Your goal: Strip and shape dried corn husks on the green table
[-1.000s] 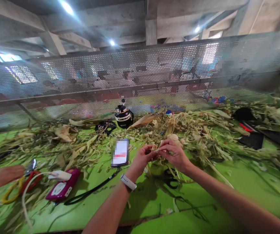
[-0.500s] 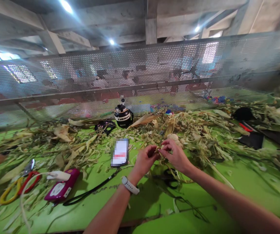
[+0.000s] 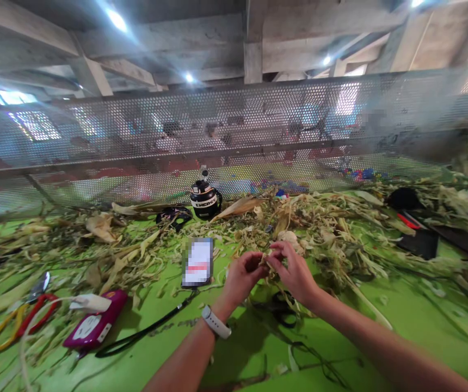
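My left hand (image 3: 244, 276) and my right hand (image 3: 295, 272) meet above the green table (image 3: 332, 337), fingertips pinched together on a strip of dry corn husk (image 3: 267, 259). A white band sits on my left wrist. Black-handled scissors (image 3: 279, 305) lie on the table just below my hands. A pale husk bundle (image 3: 289, 237) rests right behind my right hand. A phone (image 3: 197, 262) lies face up to the left of my left hand.
Dry husks and leaves (image 3: 136, 245) cover the table's far half. A black jug (image 3: 204, 198) stands by the perforated metal screen (image 3: 234, 136). A pink power bank (image 3: 95, 326) with cable and red-yellow scissors (image 3: 17, 321) lie at the left. Black tools (image 3: 422, 239) lie at the right.
Both my hands stay pinched on the husk strip, shifted slightly lower in view. Another person's hand at the far left edge has withdrawn out of sight.
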`<control>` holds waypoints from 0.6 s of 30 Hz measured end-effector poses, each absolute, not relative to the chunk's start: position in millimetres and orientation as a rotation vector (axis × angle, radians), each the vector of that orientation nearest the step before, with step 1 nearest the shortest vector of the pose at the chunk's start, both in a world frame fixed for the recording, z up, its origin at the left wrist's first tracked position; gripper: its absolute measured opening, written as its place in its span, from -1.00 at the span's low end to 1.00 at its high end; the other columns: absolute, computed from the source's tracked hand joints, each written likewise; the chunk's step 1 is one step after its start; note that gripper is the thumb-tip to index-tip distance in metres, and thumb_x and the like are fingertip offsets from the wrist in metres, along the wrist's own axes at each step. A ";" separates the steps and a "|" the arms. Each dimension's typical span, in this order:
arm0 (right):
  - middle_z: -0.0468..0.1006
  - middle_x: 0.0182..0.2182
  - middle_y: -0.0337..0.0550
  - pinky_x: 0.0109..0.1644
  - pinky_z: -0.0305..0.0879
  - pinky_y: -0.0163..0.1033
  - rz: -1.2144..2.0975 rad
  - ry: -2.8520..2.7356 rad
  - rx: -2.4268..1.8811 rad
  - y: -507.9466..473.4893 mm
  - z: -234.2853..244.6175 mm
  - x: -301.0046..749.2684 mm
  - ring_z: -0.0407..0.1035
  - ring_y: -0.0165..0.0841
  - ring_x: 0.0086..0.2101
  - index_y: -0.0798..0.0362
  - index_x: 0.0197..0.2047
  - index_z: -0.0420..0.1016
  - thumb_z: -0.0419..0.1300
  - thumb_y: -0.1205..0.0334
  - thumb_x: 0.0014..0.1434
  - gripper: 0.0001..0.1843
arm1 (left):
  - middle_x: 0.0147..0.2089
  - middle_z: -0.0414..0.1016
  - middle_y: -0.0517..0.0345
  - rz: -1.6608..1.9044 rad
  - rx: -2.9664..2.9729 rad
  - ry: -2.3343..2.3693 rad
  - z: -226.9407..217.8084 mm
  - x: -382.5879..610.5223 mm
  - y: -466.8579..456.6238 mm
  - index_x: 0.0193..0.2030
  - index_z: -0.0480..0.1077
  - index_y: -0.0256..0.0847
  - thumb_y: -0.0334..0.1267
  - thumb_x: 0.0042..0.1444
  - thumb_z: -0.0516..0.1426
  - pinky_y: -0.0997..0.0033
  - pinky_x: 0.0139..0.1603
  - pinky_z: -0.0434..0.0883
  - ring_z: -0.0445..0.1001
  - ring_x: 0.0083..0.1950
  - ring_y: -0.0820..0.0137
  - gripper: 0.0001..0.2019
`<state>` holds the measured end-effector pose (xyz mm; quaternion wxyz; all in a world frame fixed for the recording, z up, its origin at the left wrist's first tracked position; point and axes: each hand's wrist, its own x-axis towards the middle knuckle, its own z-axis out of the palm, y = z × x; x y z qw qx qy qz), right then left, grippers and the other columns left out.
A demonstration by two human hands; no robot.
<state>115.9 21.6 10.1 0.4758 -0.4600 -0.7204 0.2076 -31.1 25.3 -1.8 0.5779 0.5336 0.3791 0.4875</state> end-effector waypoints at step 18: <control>0.43 -0.34 -0.09 -0.17 0.27 -0.17 0.059 -1.925 -1.043 27.6 16.2 125.5 0.33 -0.29 -0.28 0.07 -0.25 0.37 0.09 0.17 0.18 -0.85 | -0.46 0.41 0.23 1.213 1.019 0.856 7.4 -35.8 26.0 -0.38 0.42 -0.29 -0.13 -0.27 0.34 0.48 -0.36 0.32 0.32 -0.47 0.54 -0.66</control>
